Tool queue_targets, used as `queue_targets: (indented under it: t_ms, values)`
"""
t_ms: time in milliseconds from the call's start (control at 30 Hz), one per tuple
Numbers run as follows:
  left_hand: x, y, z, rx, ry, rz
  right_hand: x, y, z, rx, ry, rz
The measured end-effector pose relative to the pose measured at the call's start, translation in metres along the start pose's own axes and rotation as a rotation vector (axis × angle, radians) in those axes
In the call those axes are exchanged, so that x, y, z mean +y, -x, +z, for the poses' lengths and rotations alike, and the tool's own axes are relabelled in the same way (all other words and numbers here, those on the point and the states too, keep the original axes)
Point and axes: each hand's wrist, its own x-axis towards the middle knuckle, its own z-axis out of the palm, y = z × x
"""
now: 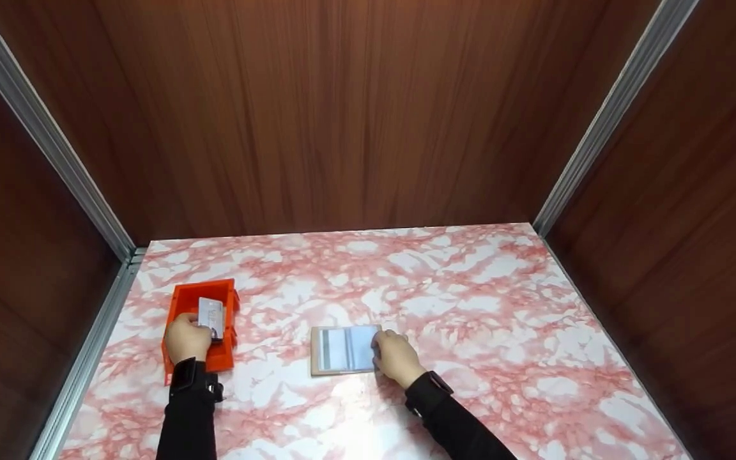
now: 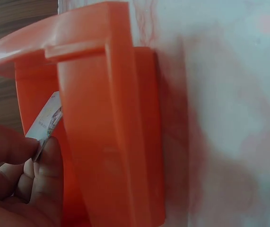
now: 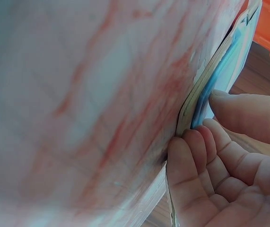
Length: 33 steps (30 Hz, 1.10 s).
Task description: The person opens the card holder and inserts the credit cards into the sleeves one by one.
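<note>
Over the orange bin (image 1: 232,322) at the left, my left hand (image 1: 187,338) pinches a thin silver-grey card (image 1: 211,312). Thumb and forefinger grip its near end; the rest of the card (image 2: 45,118) slants into the bin, partly behind the orange wall (image 2: 92,132). Flat on the table lies a tan rectangle (image 1: 315,351) with a glossy pale blue sheet (image 1: 358,348) on top. My right hand (image 1: 397,356) holds its right edge. In the right wrist view the thumb (image 3: 248,111) presses the blue sheet, and curled fingertips (image 3: 194,146) meet the tan edge.
The table (image 1: 470,306) has a pink and white marbled top. Brown wood-look panels (image 1: 342,115) enclose it at the back and both sides, with metal rails (image 1: 55,140) in the corners. Marbled table surface lies between the bin and the tan rectangle.
</note>
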Motion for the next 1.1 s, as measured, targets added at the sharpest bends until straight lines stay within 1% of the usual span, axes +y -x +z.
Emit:
queue_targets:
  t_ms: [167,233,300,433,533,633,700,900,1100]
  values:
    - [0.005,0.001,-0.005,-0.001,0.022,-0.023,-0.001,0.0,-0.001,-0.02,-0.014,0.023]
    - [0.007,0.001,-0.005,0.003,0.025,-0.013,-0.001,0.0,-0.001,-0.018,-0.009,0.025]
    - [0.01,0.001,-0.006,0.018,0.031,0.001,-0.001,0.0,-0.001,-0.014,-0.005,0.026]
    - [0.015,0.0,-0.006,0.069,0.05,0.037,0.0,-0.001,-0.001,-0.01,-0.007,0.028]
    - [0.02,0.001,-0.008,0.094,0.067,0.032,0.0,0.0,0.0,-0.007,-0.011,0.03]
    - [0.026,0.0,-0.009,0.107,0.088,0.015,0.0,0.0,0.0,-0.002,-0.015,0.029]
    - [0.03,0.0,-0.01,0.113,0.107,0.015,0.0,0.0,0.0,0.004,-0.017,0.022]
    - [0.041,0.001,-0.008,0.126,0.148,0.043,0.001,0.0,-0.001,0.01,-0.017,0.004]
    - [0.045,0.003,-0.002,0.145,0.16,0.076,0.001,0.0,-0.001,-0.021,-0.028,0.039]
